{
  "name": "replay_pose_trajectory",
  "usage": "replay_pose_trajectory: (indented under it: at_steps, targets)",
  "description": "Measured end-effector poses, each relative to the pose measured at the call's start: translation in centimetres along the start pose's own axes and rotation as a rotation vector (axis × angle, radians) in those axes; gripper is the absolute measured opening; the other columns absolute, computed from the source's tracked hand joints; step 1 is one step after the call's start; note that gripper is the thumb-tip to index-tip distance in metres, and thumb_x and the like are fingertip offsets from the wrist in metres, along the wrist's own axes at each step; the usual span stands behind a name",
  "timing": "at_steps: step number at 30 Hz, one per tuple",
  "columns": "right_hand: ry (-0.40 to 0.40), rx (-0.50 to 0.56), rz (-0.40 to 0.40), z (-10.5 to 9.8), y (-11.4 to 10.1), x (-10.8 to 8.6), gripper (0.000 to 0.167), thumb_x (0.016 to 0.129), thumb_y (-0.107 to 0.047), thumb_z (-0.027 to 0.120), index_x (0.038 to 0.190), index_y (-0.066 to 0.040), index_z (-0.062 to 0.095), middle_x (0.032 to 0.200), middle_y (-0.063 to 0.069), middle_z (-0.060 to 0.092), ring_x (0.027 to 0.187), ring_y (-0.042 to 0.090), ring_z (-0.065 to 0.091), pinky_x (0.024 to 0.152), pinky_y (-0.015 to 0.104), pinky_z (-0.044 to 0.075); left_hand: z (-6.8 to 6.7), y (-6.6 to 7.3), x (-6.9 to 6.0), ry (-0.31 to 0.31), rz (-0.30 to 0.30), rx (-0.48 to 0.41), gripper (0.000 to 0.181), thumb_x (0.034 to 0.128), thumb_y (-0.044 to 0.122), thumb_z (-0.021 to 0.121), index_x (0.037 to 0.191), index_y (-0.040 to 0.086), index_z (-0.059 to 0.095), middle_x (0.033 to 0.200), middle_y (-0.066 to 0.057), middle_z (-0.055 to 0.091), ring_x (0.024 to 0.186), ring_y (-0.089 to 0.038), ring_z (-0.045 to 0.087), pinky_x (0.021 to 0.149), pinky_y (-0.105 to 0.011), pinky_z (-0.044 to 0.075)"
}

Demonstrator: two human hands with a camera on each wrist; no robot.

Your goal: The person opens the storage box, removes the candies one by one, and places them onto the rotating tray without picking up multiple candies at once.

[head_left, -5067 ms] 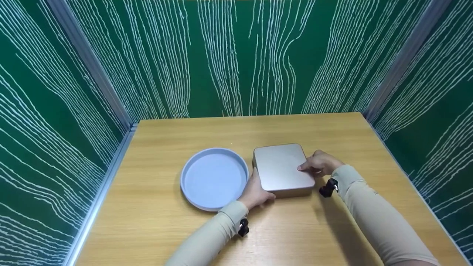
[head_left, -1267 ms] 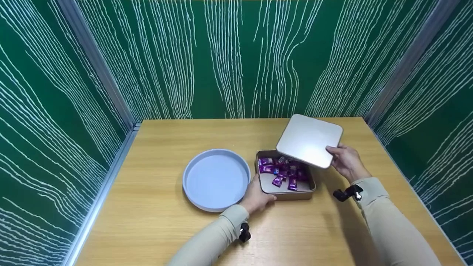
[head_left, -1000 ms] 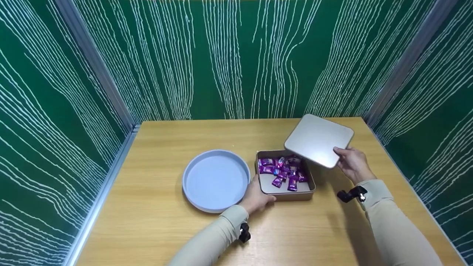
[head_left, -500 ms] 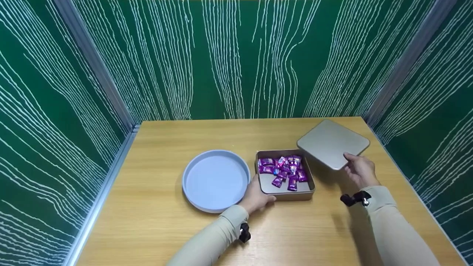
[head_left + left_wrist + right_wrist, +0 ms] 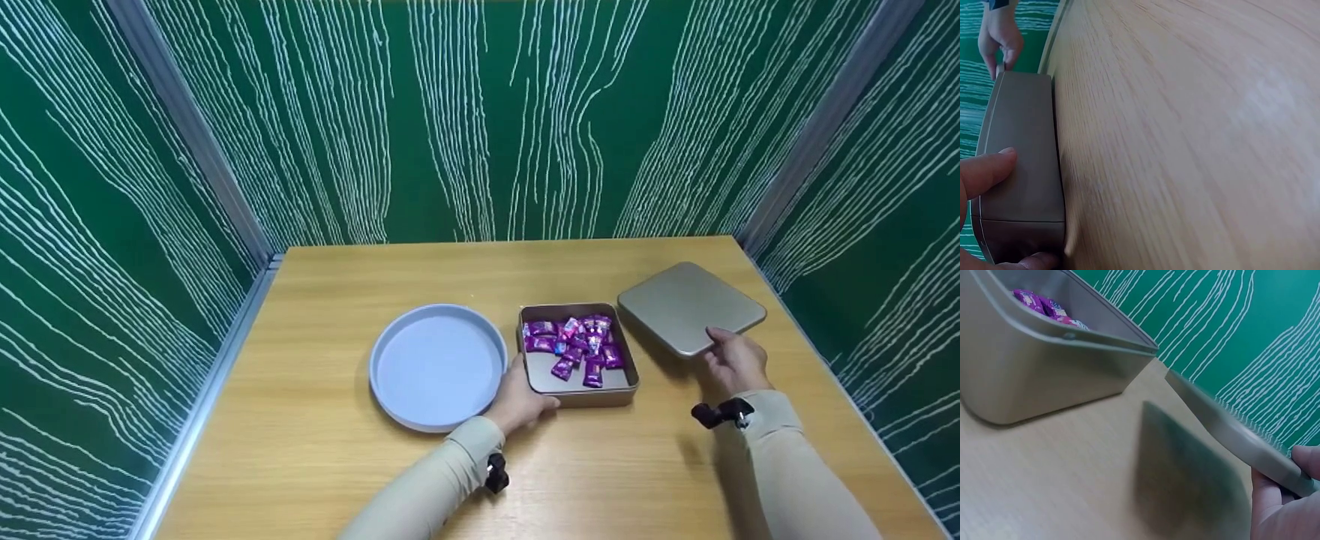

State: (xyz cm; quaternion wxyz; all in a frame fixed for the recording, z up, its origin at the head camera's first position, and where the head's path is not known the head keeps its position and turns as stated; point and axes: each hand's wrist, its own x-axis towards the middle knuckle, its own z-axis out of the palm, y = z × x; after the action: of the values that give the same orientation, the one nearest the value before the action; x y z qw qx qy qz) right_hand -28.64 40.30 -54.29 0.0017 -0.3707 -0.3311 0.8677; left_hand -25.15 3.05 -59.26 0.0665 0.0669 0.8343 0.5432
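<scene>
A square metal tin [image 5: 596, 399] stands uncovered on the table, with several purple wrapped candies [image 5: 577, 349] inside, mostly toward its back. At its near left corner my left hand [image 5: 517, 399] grips it, the thumb [image 5: 991, 171] on the front wall and the fingers round the left side. My right hand [image 5: 739, 364] pinches the tin's square lid [image 5: 690, 307] by its near edge, thumb on top. In the right wrist view the lid [image 5: 1235, 439] is tilted above the table, apart from its shadow and from the tin.
Left of the tin lies a round light-blue tray [image 5: 439, 367] with a low rim, close to my left hand. The wooden table [image 5: 300, 450] is bounded by green panels with white lines [image 5: 442, 120] at the back and sides.
The lid has come off the tin, exposing the candies. Over the last second my right hand has carried it right and lowered it toward the table. My left hand has stayed on the tin.
</scene>
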Motion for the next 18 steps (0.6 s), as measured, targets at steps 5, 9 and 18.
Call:
replay_pose_trajectory:
  at_steps: [5,9,18]
  targets:
    - [-0.026,0.086,0.017,-0.8,0.3,0.3,0.085,0.104,0.004,0.065,0.169,-0.039,0.031,0.168,-0.016,0.042,0.144,0.004,0.052,0.113,0.026,0.054,0.0,-0.1,0.1,-0.011,-0.014,-0.028,0.090,0.0707,-0.007,0.093,0.148,-0.003,0.048,0.132,-0.021,0.068,0.090,-0.022,0.070,0.086,-0.031,0.064]
    - [-0.050,0.126,0.019,-1.2,0.7,0.8,0.088,0.104,0.009,0.060,0.170,-0.038,0.027,0.168,-0.017,0.040,0.152,0.001,0.042,0.117,0.027,0.048,0.0,-0.1,0.2,-0.014,0.000,-0.031,0.088,0.0710,-0.008,0.093,0.146,-0.004,0.048,0.129,-0.023,0.068,0.075,-0.022,0.069,0.072,-0.028,0.063]
    - [-0.030,0.155,0.040,-2.2,1.2,1.3,0.092,0.105,0.006,0.060,0.170,-0.045,0.021,0.175,-0.019,0.029,0.155,0.000,0.038,0.122,0.026,0.040,0.1,-0.1,0.2,-0.018,0.000,-0.036,0.089,0.0716,-0.009,0.092,0.147,-0.005,0.046,0.130,-0.024,0.068,0.065,-0.016,0.066,0.064,-0.026,0.062]
